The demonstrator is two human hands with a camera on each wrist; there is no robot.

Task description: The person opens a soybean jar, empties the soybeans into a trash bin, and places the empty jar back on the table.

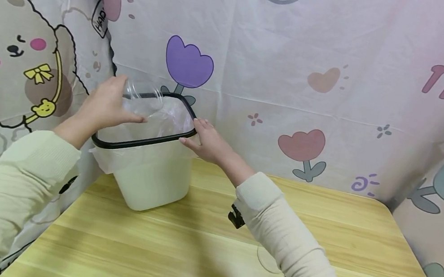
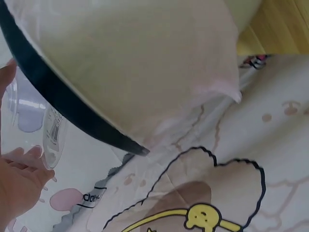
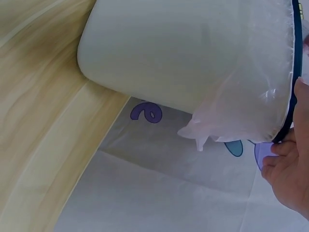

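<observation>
A white trash can (image 1: 152, 178) stands at the table's left back, lined with a thin translucent bag (image 1: 108, 158) that hangs over its outside. A black rim ring (image 1: 144, 142) sits round its mouth. Above the opening, my left hand (image 1: 106, 101) holds a clear plastic cup (image 1: 144, 90) between thumb and fingers. The left wrist view shows this clear cup (image 2: 53, 137) with printing on its side, beyond the dark ring. With my right hand (image 1: 211, 143) I grip the can's right rim corner; the right wrist view has its fingers (image 3: 280, 162) at the ring's edge.
The wood-grain table (image 1: 209, 254) reaches forward and to the right. A printed cloth (image 1: 246, 60) hangs behind it and along the left side. A small black object (image 1: 236, 216) shows beside the right sleeve, and a faint ring shape (image 1: 264, 260) marks the tabletop near the forearm.
</observation>
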